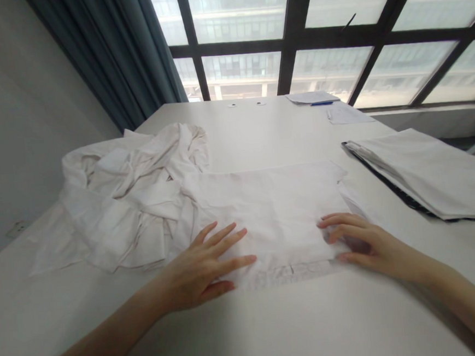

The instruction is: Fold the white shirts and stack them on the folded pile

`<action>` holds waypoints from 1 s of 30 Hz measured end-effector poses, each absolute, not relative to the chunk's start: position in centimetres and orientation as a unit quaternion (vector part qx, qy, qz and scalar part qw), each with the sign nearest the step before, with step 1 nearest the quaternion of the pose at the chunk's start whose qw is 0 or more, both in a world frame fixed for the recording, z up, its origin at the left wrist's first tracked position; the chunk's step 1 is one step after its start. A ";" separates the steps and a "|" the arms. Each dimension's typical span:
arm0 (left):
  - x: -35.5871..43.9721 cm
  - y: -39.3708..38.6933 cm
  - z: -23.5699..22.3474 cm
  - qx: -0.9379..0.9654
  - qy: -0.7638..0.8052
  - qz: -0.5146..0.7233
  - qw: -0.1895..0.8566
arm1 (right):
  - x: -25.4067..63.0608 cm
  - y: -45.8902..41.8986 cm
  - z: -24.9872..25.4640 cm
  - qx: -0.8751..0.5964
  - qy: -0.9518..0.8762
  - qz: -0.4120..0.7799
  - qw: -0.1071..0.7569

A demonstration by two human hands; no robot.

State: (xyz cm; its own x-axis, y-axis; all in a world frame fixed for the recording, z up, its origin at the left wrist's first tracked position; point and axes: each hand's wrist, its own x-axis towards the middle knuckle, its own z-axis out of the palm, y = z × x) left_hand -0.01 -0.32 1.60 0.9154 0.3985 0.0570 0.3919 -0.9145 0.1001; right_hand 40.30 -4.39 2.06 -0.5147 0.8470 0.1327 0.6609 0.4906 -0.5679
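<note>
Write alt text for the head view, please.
A person's left hand lies splayed on a spread white cloth, while the right hand curls at the cloth's right edge. On the white table, crumpled white fabric is heaped left, a dark-edged white stack lies right, and windows stand beyond.

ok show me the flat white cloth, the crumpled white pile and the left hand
Flat white cloth (271, 214), head view, its middle
Crumpled white pile (134, 200), head view, a middle fold
Left hand (199, 266), head view, its back
</note>
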 end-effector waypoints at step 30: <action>-0.8 0.7 0.0 0.945 0.305 0.098 0.066 | 40.5 -4.5 2.3 -0.422 -0.869 0.198 0.164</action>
State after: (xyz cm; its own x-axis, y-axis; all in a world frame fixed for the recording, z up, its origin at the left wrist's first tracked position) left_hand -0.80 0.67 0.00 0.7943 0.5898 0.1456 0.5637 -0.8049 0.1852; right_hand 40.55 -4.47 2.33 -0.5905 0.7984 0.1177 0.6688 0.5657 -0.4825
